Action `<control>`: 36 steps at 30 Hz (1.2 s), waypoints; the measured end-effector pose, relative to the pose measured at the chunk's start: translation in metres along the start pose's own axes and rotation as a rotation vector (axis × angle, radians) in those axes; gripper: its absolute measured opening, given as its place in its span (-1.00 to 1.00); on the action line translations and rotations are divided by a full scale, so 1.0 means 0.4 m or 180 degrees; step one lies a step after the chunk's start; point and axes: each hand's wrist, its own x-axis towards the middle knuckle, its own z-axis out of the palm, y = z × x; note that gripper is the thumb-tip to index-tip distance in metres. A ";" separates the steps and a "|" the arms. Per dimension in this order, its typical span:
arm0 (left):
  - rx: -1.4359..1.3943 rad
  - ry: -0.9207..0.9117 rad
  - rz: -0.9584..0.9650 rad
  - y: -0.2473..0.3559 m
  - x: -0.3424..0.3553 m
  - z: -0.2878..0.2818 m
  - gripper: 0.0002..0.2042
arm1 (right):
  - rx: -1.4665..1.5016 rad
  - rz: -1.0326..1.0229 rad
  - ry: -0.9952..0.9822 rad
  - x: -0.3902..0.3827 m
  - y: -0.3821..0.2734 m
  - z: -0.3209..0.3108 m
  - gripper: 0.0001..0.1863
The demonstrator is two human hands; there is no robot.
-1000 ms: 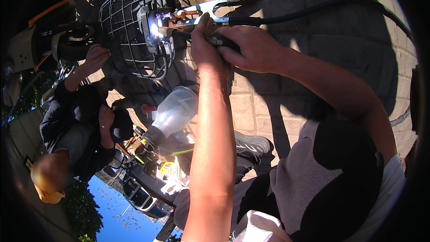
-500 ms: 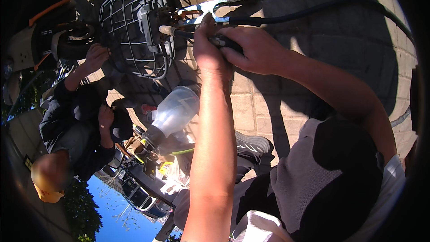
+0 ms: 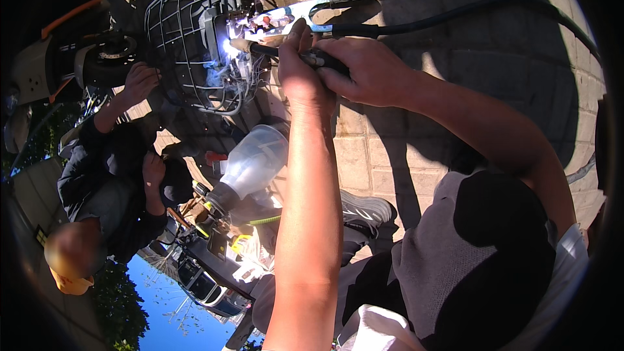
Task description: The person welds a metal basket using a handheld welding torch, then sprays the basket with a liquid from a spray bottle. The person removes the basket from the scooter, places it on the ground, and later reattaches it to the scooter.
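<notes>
My right hand (image 3: 374,71) is closed round the dark handle of a welding torch (image 3: 263,49). My left hand (image 3: 303,78) is closed on the torch just in front of it, with a fingertip against a shiny earth clamp (image 3: 299,13). A brilliant white-blue arc (image 3: 230,48) burns at the torch tip, against the bracket of a dark wire basket (image 3: 185,58). Sparks and wisps of smoke spread over the basket's near bars. The glare hides the exact contact spot. The clamp sits beside the bracket, a black cable (image 3: 455,14) running right from it.
At the left crouches another person in dark clothes and a yellow cap (image 3: 70,279), one hand (image 3: 141,82) near the basket. A translucent funnel-shaped container (image 3: 257,159) stands beside my left forearm. Paving bricks (image 3: 377,156) lie below, and a wheel (image 3: 107,58) is at far left.
A bright arc with sparks and smoke has appeared at the torch tip. The torch and my left hand have shifted slightly left; the other person has hardly moved.
</notes>
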 end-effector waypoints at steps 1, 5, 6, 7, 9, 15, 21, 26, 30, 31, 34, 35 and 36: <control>0.0025 0.0005 0.0002 0.000 0.000 0.001 -0.47 | -0.0005 -0.0014 0.0018 0.000 0.000 0.000 -0.61; 0.0001 -0.0007 -0.0008 0.002 -0.002 0.001 -0.48 | -0.0039 -0.0042 0.0042 -0.002 0.002 0.000 -0.62; 0.0011 0.0003 -0.0007 0.002 -0.002 0.001 -0.48 | -0.0048 -0.0022 0.0016 -0.002 0.003 0.001 -0.62; 0.0032 0.0014 -0.0004 0.002 -0.003 0.001 -0.48 | -0.0044 -0.0019 0.0003 -0.001 0.003 0.002 -0.62; 0.0056 0.0012 -0.0011 0.003 -0.002 0.002 -0.49 | -0.0034 -0.0023 0.0003 0.001 0.001 0.002 -0.62; 0.0028 -0.0082 0.0042 -0.008 -0.002 -0.009 -0.48 | 0.0117 0.0187 -0.0292 -0.007 -0.019 -0.018 -0.58; -0.0026 -0.0408 0.0187 -0.024 -0.001 -0.043 -0.43 | 0.0293 0.0281 -0.0567 -0.031 -0.023 -0.015 -0.52; -0.0105 -0.0414 0.0241 -0.030 -0.001 -0.053 -0.41 | 0.0096 0.0110 -0.0266 -0.036 -0.019 0.006 -0.60; -0.0197 -0.0351 0.0244 -0.029 0.001 -0.050 -0.42 | 0.0125 0.0097 -0.0247 -0.035 -0.020 0.003 -0.59; -0.0214 -0.0373 0.0244 -0.027 0.002 -0.050 -0.42 | 0.0131 0.0073 -0.0211 -0.033 -0.021 0.003 -0.59; -0.0218 -0.0363 0.0238 -0.024 0.004 -0.051 -0.42 | 0.0130 0.0041 -0.0128 -0.029 -0.022 0.007 -0.59; -0.0222 -0.0357 0.0218 -0.024 0.006 -0.051 -0.42 | 0.0124 0.0039 -0.0104 -0.028 -0.022 0.008 -0.59; -0.0227 -0.0351 0.0199 -0.023 0.007 -0.052 -0.42 | 0.0119 0.0039 -0.0099 -0.028 -0.021 0.009 -0.58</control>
